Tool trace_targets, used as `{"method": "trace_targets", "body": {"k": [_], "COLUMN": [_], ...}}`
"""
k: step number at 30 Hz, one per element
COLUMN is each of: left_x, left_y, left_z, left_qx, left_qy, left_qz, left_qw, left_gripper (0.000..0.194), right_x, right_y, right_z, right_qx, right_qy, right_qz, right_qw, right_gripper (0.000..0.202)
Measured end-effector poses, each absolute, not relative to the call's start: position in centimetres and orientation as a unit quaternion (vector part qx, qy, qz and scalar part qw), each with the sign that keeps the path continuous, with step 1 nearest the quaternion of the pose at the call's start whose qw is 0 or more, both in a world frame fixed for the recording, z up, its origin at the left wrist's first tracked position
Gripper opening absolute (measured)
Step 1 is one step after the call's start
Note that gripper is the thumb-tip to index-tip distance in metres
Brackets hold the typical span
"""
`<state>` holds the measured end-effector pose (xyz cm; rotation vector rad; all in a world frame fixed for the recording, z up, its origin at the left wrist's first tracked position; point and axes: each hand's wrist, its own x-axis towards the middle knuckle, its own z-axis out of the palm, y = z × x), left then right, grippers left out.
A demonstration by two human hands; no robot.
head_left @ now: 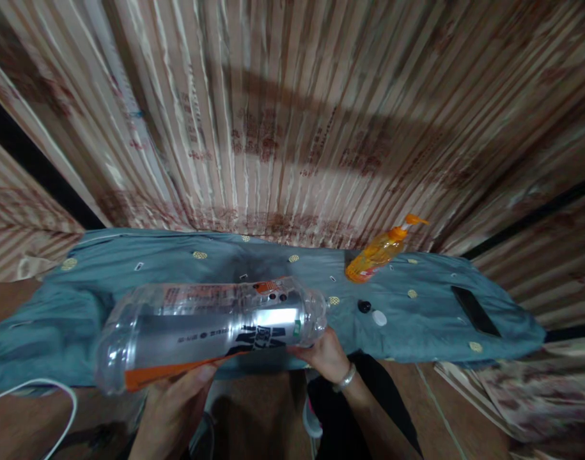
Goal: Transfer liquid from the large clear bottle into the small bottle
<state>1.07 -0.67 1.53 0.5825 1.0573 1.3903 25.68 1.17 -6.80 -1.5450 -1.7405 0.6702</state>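
Observation:
A large clear plastic bottle point(201, 326) with a silver and orange label lies on its side in front of me, its narrower end pointing right. My left hand point(179, 396) supports it from below near the middle, thumb along the label's lower edge and the other fingers hidden behind it. Under the narrower end, my right hand point(323, 354), with a silver bracelet on the wrist, grips the bottle; its fingertips are mostly out of sight. A black cap point(364, 306) and a white cap point(379, 318) rest on the cloth just right of the bottle.
A blue-green cloth point(273, 262) with yellow prints covers the long, narrow table. An orange pump bottle point(376, 255) stands at its back right, and a dark phone point(475, 311) lies farther right. Striped curtains point(282, 128) hang behind. A white cable point(74, 409) curls at lower left.

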Motion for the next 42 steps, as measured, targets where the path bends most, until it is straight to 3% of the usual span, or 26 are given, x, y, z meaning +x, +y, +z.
{"method": "trace_targets", "body": {"k": [6,16,37,42], "left_x": [1.2,1.0,1.0,0.8], "left_y": [-1.0,-1.0,-1.0,-0.8], "left_z": [2.3,1.9,1.5,1.4], "left_qx": [0.254,0.284,0.293,0.305], "left_qy": [0.444,0.432,0.429,0.429], "left_qz": [0.584,0.598,0.597,0.590], "left_qw": [0.631,0.612,0.611,0.612], "left_gripper": [0.010,0.032,0.023,0.034], "right_x": [25.7,25.7,25.9,25.9], "right_y": [1.3,1.4,1.4,1.4], "right_z": [-7.0,-7.3,-7.8,-7.7], "right_qx": [-0.597,-0.596,-0.600,-0.602], "right_qy": [-0.673,-0.675,-0.673,-0.676], "right_qz": [0.251,0.246,0.258,0.249], "right_qw": [0.357,0.357,0.346,0.344], "right_gripper": [0.028,0.020,0.022,0.022]}}
